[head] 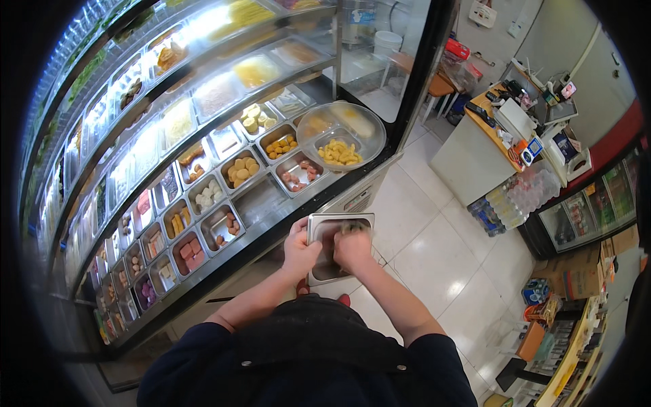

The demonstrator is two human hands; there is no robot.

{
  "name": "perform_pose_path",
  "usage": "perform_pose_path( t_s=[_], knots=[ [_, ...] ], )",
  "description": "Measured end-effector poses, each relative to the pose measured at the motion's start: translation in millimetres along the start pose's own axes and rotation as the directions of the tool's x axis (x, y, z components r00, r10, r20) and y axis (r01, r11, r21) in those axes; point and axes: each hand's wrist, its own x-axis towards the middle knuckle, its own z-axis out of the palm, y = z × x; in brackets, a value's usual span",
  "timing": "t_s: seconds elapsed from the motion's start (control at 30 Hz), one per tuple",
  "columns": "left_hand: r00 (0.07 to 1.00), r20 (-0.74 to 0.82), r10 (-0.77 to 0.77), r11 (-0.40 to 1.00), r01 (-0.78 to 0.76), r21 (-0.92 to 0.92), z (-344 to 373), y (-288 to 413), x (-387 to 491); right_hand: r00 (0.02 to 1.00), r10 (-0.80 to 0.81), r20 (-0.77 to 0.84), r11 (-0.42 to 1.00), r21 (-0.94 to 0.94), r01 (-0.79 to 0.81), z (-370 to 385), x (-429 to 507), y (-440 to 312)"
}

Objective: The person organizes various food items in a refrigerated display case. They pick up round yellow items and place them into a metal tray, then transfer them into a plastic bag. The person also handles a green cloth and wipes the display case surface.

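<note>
My left hand (300, 249) grips the left rim of a rectangular stainless steel food pan (314, 274), held in front of my body. My right hand (354, 248) reaches into the same pan, its fingers curled over something blurred and greenish-brown near the far end; whether they grip it cannot be made out. Beyond the pan, at the edge of the display case, stands a round divided plastic tray (376, 127) with yellow pieces in one section. Beside it are metal pans of pink pieces (300, 178) and of round tan slices (241, 172).
A refrigerated display case (274, 239) with rows of food pans fills the left side. To the right are a tiled floor (437, 254), a counter (468, 157) with devices on it, wrapped bottles (529, 196), a glass-door fridge (585, 208) and cardboard boxes (580, 274).
</note>
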Motion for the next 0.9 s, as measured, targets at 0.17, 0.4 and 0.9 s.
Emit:
perform_pose_path(
  t_s=[0.17,0.4,0.9],
  knots=[
    [0.982,0.021,0.188,0.982,-0.187,-0.033,-9,-1,-3,0.979,0.168,-0.113,0.691,0.722,-0.035,26,-14,-50],
    [0.988,-0.090,0.122,0.992,-0.119,0.036,-47,-58,5,0.868,-0.151,0.473,-0.437,0.756,-0.488,30,-1,-84],
    [0.580,-0.456,-0.674,0.732,0.444,-0.517,-192,-241,104,0.804,0.225,0.551,-0.097,0.834,-0.544,31,-12,-10]
  ],
)
